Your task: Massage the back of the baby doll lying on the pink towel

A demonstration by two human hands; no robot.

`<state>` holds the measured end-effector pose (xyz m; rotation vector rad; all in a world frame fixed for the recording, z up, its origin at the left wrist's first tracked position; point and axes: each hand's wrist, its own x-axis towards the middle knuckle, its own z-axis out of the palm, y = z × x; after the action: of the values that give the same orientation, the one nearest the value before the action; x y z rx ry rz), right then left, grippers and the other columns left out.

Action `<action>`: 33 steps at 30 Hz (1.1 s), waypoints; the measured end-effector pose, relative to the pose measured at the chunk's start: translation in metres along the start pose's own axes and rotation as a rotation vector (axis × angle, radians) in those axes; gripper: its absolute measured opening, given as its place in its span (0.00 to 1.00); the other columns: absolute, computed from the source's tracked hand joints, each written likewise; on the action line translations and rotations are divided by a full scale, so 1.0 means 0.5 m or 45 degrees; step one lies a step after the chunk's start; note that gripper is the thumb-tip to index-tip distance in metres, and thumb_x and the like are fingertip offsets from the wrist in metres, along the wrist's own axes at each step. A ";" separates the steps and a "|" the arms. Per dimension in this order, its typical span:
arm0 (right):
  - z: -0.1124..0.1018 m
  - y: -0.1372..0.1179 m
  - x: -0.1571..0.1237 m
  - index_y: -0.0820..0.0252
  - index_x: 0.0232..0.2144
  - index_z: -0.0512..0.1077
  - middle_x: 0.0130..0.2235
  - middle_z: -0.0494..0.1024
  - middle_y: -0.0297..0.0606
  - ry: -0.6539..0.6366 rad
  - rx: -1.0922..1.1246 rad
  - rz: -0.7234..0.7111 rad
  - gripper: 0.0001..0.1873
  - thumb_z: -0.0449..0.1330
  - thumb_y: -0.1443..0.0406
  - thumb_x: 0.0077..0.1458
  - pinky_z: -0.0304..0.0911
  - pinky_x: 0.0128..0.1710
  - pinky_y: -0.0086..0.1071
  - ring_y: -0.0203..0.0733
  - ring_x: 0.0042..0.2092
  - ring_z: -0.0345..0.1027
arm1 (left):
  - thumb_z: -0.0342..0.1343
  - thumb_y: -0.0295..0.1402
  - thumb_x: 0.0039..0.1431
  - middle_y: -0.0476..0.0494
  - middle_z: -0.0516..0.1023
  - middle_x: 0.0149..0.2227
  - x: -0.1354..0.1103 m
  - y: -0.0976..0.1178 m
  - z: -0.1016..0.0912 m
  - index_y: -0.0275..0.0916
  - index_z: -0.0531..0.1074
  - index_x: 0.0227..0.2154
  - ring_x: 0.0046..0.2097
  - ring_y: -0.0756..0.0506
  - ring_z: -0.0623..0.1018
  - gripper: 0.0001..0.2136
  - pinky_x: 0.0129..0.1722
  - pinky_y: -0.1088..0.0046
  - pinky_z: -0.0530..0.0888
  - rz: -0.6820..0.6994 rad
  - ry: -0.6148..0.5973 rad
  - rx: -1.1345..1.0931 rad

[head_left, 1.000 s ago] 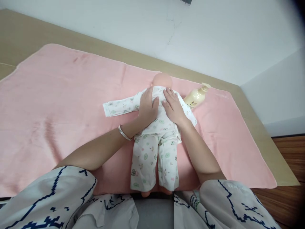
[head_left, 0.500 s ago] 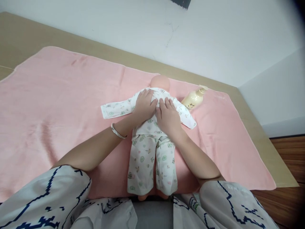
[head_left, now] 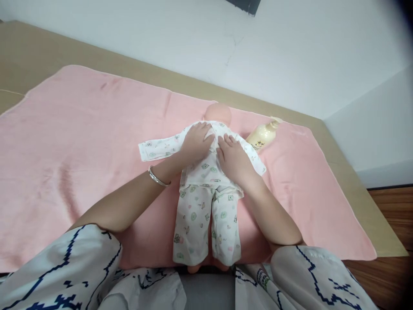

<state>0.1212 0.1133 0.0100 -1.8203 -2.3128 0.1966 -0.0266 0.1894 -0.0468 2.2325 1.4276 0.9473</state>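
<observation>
A baby doll (head_left: 218,113) lies stretched out on a pink blanket, its feet towards me. It wears a white printed long-sleeved top (head_left: 203,172) and matching trousers (head_left: 192,221). My left hand (head_left: 197,141) rests flat on the left side of the top's chest, fingers stretched towards the head. My right hand (head_left: 235,158) lies on the right side of the chest, its fingers extended and slightly bent. Neither hand grips the cloth. Part of the top is hidden under my hands, and the trouser legs cover all but the ends of the doll's feet.
The pink blanket (head_left: 106,116) covers much of a tan table (head_left: 129,62) that runs along a white wall (head_left: 180,38). A cream pump bottle (head_left: 263,134) lies tilted on the blanket, right of the doll's shoulder. Brown wooden flooring (head_left: 392,215) shows at the right.
My right hand has slid a little to the right across the top, widening the gap between my hands. My left hand stays about where it was. The view has shifted slightly.
</observation>
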 end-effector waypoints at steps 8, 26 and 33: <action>0.003 0.064 0.044 0.73 0.69 0.59 0.72 0.57 0.56 0.020 0.180 0.037 0.31 0.40 0.61 0.70 0.43 0.74 0.53 0.55 0.75 0.47 | 0.42 0.30 0.69 0.22 0.70 0.64 -0.072 0.083 -0.008 0.23 0.69 0.60 0.69 0.33 0.67 0.23 0.71 0.49 0.61 0.129 0.016 0.227; 0.006 0.046 0.048 0.76 0.61 0.66 0.67 0.66 0.62 0.023 -0.040 0.077 0.27 0.43 0.63 0.68 0.53 0.69 0.51 0.60 0.70 0.57 | 0.47 0.28 0.65 0.24 0.74 0.61 -0.085 0.100 -0.010 0.28 0.74 0.55 0.66 0.30 0.71 0.20 0.65 0.48 0.69 0.149 -0.018 0.413; -0.008 0.028 0.024 0.75 0.62 0.66 0.65 0.70 0.58 0.051 -0.066 0.042 0.28 0.44 0.64 0.68 0.57 0.67 0.50 0.60 0.68 0.61 | 0.42 0.31 0.68 0.32 0.81 0.42 -0.048 0.082 -0.034 0.37 0.77 0.35 0.53 0.34 0.79 0.16 0.59 0.51 0.76 0.123 -0.057 0.283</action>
<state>0.1327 0.1281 0.0115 -1.8702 -2.2822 0.1048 -0.0174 0.1483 -0.0190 2.4860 1.4813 0.7955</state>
